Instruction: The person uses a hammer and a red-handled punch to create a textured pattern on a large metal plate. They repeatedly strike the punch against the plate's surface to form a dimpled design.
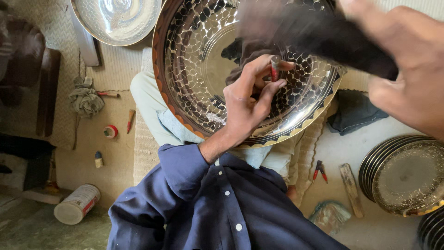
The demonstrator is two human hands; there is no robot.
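A pale woven mat [115, 69] covers the floor in soft daylight, strewn with a crumpled grey rag [85, 99], a white can [77, 204] lying on its side, red-handled pliers [320, 170], a dark folded cloth [354, 111] and stacked metal plates [402, 176] at the right.

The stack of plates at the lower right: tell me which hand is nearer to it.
Right. The right hand, gripping a dark cloth, is just above the stack of plates. The left hand, holding a small tool, rests on the big engraved tray, farther left.
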